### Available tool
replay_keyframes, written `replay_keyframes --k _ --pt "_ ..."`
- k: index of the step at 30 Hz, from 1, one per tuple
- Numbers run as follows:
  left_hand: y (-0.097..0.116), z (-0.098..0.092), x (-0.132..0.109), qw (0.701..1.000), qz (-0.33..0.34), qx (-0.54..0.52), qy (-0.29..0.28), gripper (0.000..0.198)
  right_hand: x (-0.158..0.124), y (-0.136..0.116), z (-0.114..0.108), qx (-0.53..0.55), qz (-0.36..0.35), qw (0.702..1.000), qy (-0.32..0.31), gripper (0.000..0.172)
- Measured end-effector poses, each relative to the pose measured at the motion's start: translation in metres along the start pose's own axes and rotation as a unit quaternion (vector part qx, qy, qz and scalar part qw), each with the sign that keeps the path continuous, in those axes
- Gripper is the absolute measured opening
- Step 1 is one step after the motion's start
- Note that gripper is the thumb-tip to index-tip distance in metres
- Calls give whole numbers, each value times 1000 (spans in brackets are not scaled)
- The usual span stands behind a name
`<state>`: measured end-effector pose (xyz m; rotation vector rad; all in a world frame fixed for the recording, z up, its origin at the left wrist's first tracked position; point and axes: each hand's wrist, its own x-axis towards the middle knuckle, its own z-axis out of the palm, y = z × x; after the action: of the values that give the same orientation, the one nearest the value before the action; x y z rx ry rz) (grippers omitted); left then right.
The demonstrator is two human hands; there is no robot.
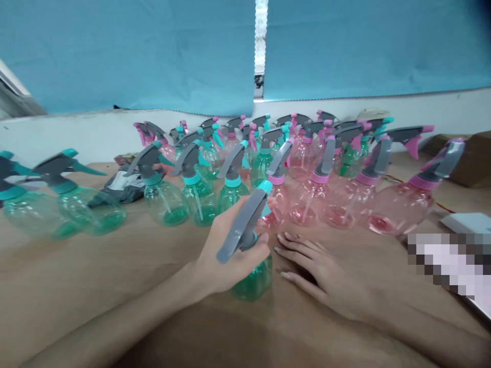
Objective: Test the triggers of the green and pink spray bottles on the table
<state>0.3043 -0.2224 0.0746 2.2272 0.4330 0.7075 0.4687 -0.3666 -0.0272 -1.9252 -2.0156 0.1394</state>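
As the brown-papered bench is seen crowded at 12 o'clock with rows of pink and green spray bottles, a green spray bottle is gripped by the left hand, fingers clamped round its neck, its long axis near upright, leaning toward 1 o'clock. The right hand is laid just beside it at 3 o'clock, fingers loosely together, empty. The bottle's neck is hidden by the fingers.
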Motion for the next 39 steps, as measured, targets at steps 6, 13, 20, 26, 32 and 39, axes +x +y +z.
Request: replay_keyframes --k 6,13,20,26,32,39 --pt "-4 4 -3 999 17 35 38 17 0 0 -1 9 -1 1000 2 48" --pt "-5 4 -4 1000 0 -12 28 31 4 -21 -17 83 17 996 13 60" --pt "-5 -14 -18 999 -4 -17 34 34 36 -72 -27 170 28 985 22 72" --pt "-23 -56 -46 997 -25 30 73 40 73 -114 -19 186 4 982 34 64" --pt "-41 -107 -89 975 -41 163 145 41 113 -153 0 179 -35 983 26 75" --pt "-59 -151 -125 944 -147 171 242 36 164 -189 15 173 -90 981 -4 91"
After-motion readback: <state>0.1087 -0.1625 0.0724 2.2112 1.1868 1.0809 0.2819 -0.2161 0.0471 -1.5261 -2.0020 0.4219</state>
